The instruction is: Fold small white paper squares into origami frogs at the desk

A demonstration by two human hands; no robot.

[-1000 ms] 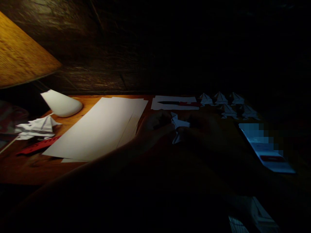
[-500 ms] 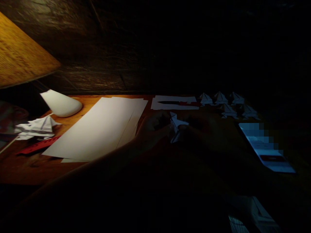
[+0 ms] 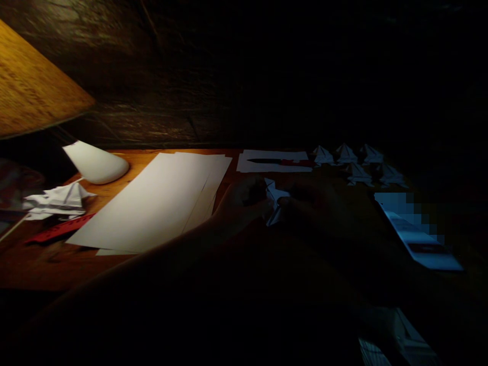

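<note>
Between my two hands is a small piece of folded white paper [image 3: 275, 199] with pointed corners, held just above the dark table. My left hand [image 3: 244, 198] pinches its left side. From the right, my right hand [image 3: 310, 201] grips the paper with the thumb on its front. Deep shadow hides most of the fingers. Beyond the hands, a knife [image 3: 280, 161] with a dark blade and red handle lies on small white sheets [image 3: 274, 153]. Several folded paper figures [image 3: 345, 153] stand in two rows to the right of the knife.
Large white paper sheets [image 3: 160, 198] lie left of my hands. Farther left are a lamp [image 3: 99, 162] with a yellowish shade, a bigger folded paper figure [image 3: 63, 199] and a red ruler-like strip [image 3: 61, 229]. A lit phone-like screen [image 3: 415, 239] lies at right. A dark wall stands behind.
The folded paper has shifted slightly left and turned a little in my hands, and both hands still hold it. The glow on the screen at right looks slightly different.
</note>
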